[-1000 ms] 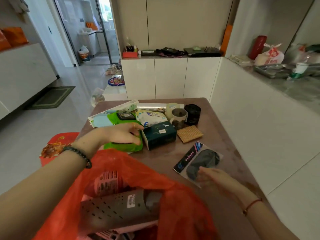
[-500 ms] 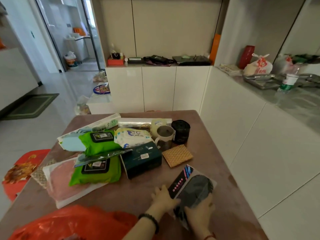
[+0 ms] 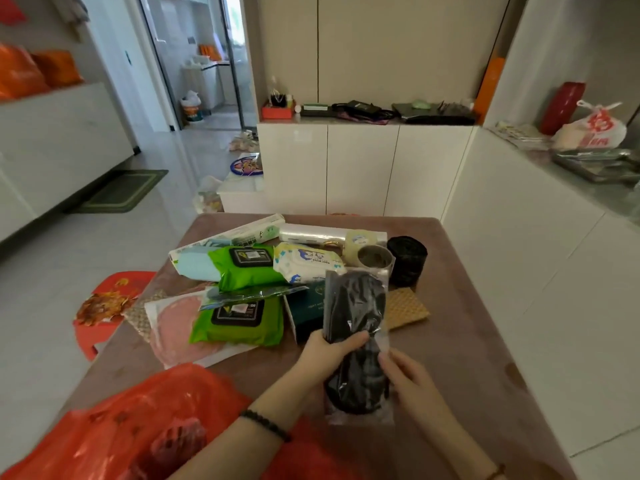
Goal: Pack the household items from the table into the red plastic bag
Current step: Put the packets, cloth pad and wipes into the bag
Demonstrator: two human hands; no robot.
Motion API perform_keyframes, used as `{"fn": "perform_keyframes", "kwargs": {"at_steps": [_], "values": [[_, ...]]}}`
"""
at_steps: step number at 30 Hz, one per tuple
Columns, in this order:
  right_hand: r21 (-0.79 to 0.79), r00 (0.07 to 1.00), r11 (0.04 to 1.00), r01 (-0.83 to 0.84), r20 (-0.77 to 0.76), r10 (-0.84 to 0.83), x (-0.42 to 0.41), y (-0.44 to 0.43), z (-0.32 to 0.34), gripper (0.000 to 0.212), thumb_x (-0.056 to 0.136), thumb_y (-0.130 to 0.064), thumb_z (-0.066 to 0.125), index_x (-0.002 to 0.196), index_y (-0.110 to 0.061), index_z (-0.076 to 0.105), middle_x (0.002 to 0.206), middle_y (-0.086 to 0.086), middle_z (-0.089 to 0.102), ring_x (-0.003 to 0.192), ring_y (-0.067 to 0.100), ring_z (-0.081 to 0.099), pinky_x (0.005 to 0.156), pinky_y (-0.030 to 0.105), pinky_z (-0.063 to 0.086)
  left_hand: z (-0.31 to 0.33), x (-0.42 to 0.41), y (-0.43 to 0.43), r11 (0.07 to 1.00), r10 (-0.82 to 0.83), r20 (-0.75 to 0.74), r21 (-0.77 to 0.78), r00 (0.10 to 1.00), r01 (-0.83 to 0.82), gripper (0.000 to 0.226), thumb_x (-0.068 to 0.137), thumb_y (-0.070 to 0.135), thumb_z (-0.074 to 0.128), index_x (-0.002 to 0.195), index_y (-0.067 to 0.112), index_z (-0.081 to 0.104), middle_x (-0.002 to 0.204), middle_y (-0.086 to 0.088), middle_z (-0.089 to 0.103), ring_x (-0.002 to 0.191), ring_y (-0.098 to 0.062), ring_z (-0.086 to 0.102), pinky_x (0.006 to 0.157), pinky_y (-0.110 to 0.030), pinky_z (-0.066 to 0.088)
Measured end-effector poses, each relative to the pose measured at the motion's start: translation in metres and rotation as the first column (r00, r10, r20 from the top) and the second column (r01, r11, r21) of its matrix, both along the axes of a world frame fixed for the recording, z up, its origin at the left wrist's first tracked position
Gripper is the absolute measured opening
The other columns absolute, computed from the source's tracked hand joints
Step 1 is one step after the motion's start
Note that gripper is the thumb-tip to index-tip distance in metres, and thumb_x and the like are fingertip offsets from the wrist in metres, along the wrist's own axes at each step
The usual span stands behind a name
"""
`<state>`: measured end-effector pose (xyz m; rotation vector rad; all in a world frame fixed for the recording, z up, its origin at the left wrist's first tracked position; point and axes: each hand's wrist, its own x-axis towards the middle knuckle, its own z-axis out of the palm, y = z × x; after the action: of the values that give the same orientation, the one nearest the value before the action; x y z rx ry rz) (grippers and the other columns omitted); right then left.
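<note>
A clear packet with a black cloth item (image 3: pixel 356 306) stands upright above the brown table (image 3: pixel 467 341). My left hand (image 3: pixel 329 351) grips its middle from the left, and my right hand (image 3: pixel 408 375) holds its lower right edge. The red plastic bag (image 3: pixel 138 420) lies open at the near left corner with some things inside. Behind the packet lie two green wipe packs (image 3: pixel 239 323), a white wipe pack (image 3: pixel 304 261), a dark green box (image 3: pixel 304 313) and a tan waffle pad (image 3: pixel 405 308).
Further back on the table are a plastic-wrap roll (image 3: pixel 311 233), a tape roll (image 3: pixel 360 242), a cup (image 3: pixel 375 259), a black roll (image 3: pixel 407 261) and a pink packet (image 3: pixel 176 323). A red stool (image 3: pixel 107 306) stands left of the table. White cabinets close the right side.
My left hand left the green wipe pack and came to the black packet. Both hands lifted the packet from lying flat on the table to upright.
</note>
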<state>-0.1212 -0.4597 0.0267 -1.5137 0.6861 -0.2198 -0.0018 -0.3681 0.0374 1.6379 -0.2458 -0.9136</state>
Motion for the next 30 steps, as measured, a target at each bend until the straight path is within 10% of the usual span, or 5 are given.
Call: {"fn": "perform_keyframes", "kwargs": {"at_steps": [9,16,21,27,30], "values": [[-0.087,0.927,0.967,-0.241,0.274,0.256,0.024,0.048,0.083,0.028,0.077,-0.036,0.067,0.102,-0.025,0.063,0.1,0.006,0.069,0.086,0.014,0.069,0.078,0.032,0.057,0.08,-0.009,0.157,0.951,-0.144,0.056,-0.268,0.988,0.154,0.036,0.047,0.02,0.091,0.079,0.03,0.078,0.083,0.005,0.077,0.078,-0.008,0.072,0.066,-0.018,0.056],[-0.042,0.687,0.714,-0.699,0.239,0.686,-0.002,0.156,0.073,0.07,0.063,-0.068,0.066,0.119,-0.029,0.055,0.113,-0.004,0.067,0.109,0.012,0.061,0.095,0.027,0.047,0.064,-0.009,0.258,0.774,-0.607,0.181,0.354,0.774,0.525,0.033,0.072,0.023,0.076,0.103,0.011,0.07,0.109,-0.01,0.072,0.104,-0.028,0.066,0.089,-0.033,0.054],[-0.175,0.724,0.712,-0.68,-0.01,0.69,-0.007,0.187,0.032,0.067,0.068,-0.07,0.059,0.124,-0.034,0.049,0.127,-0.012,0.059,0.12,0.004,0.052,0.107,0.037,0.039,0.054,-0.004,0.284,0.615,-0.698,0.058,0.558,0.713,0.557,0.034,0.07,0.024,0.079,0.091,0.04,0.058,0.086,0.033,0.067,0.084,0.016,0.062,0.077,-0.004,0.045],[-0.641,0.657,0.255,-0.724,-0.528,0.538,-0.011,0.176,0.017,0.112,0.05,-0.087,0.046,0.144,-0.035,0.015,0.15,-0.006,0.024,0.138,0.02,0.021,0.115,0.043,0.017,0.057,-0.008,0.287,0.379,-0.8,-0.122,0.655,0.587,0.654,0.039,0.072,0.014,0.078,0.109,0.016,0.065,0.08,0.021,0.071,0.066,0.014,0.059,0.066,-0.003,0.046],[-0.635,0.688,0.283,-0.718,-0.586,0.429,-0.015,0.163,0.021,0.115,0.043,-0.09,0.029,0.144,-0.037,0.013,0.151,-0.005,0.022,0.14,0.021,0.019,0.113,0.049,0.013,0.054,-0.019,0.281,0.279,-0.82,-0.137,0.752,0.556,0.597,0.039,0.077,0.026,0.075,0.113,0.015,0.065,0.083,0.019,0.066,0.071,0.003,0.059,0.066,-0.006,0.045]]}}
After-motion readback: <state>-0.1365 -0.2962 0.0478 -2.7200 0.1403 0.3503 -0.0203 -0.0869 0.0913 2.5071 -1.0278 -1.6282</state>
